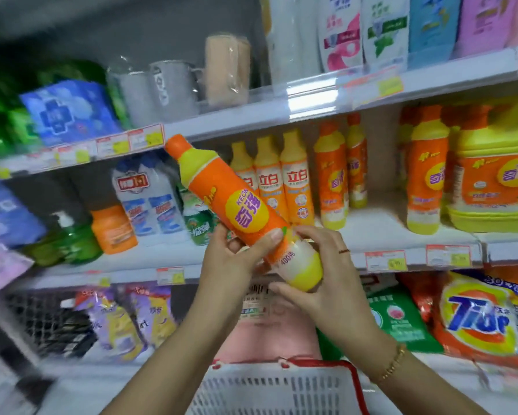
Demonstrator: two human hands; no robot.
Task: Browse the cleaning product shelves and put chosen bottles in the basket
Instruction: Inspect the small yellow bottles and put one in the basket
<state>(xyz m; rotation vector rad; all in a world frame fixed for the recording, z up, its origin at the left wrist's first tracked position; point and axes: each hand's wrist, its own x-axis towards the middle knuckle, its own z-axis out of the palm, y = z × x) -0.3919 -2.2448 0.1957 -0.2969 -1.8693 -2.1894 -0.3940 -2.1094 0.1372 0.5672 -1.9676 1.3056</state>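
An orange and yellow dish soap bottle (pixel 234 202) with an orange cap is held tilted in front of the middle shelf, cap up to the left. My left hand (pixel 236 265) grips its lower body from the left, thumb across the label. At the bottle's yellow base, my right hand (pixel 320 274) curls round it from the right. A white mesh basket (pixel 269 390) with a red rim hangs low in the middle, below both forearms.
The middle shelf (pixel 401 232) holds more orange and yellow bottles (pixel 296 178), a big yellow jug (pixel 497 172), white bottles (pixel 150 199) and green ones. Detergent bags (pixel 476 319) lie on the bottom shelf. The top shelf carries refill pouches and wrapped cups.
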